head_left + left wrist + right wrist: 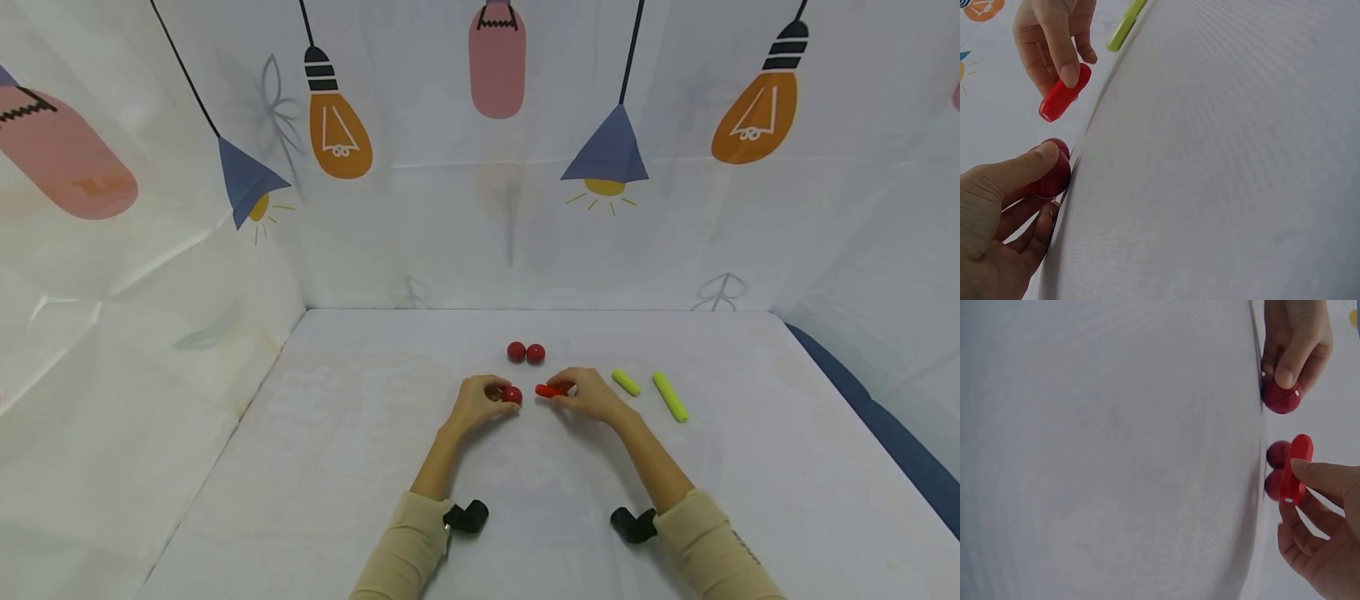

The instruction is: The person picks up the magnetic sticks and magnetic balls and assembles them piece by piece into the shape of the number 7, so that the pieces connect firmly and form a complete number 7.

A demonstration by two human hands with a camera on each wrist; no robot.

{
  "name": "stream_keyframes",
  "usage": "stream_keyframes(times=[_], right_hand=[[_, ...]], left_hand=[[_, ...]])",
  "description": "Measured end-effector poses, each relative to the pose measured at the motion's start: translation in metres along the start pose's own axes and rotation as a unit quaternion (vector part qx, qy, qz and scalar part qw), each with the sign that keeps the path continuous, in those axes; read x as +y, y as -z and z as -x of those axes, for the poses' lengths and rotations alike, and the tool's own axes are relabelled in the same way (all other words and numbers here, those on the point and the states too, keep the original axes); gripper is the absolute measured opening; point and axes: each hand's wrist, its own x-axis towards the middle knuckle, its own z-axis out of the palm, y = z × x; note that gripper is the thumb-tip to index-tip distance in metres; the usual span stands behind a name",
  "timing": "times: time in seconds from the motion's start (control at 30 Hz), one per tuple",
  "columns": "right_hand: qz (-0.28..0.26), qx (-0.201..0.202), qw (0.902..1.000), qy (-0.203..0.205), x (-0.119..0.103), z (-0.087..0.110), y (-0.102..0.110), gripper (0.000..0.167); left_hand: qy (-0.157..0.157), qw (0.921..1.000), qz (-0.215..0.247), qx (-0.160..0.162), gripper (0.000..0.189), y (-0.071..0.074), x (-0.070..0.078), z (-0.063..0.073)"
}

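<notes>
Red ball (1277,400): smooth, glossy, highlighted. Red stick (1058,101): smooth, plastic-looking, slight sheen. Yellow-green sticks (670,397): smooth, plastic-looking. Surface (360,450): smooth, largely matt white covering. Backdrop (450,217): thin, creased, printed sheeting, faintly shiny along folds. Sleeves (408,542): matt cloth. Wrist-worn cameras (468,517): black, plastic-looking.

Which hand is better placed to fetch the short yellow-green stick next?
Probably the right hand: it's nearer the short yellow-green stick, though holding a red stick; the left hand is farther, gripping a red ball.
</notes>
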Motion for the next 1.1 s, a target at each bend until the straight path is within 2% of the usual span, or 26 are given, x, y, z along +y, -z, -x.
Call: stream_keyframes(times=[0.27,0.67,1.1], right_hand=[[0.001,0.001,1.0000,0.003,-0.0027,-0.0008,-0.0019,0.025],[0.006,0.001,0.9992,0.039,-0.0037,-0.0017,-0.0043,0.025],[0.000,-0.015,0.9989,0.045,-0.0085,-0.0039,-0.0051,0.023]], left_hand=[[0.004,1.0000,0.001,0.001,0.034,0.0004,0.0000,-0.0002],[0.013,0.9999,0.000,-0.003,0.035,0.0002,0.0004,-0.0003],[0.011,0.9999,0.007,-0.001,0.035,0.0003,-0.0002,-0.0008]])
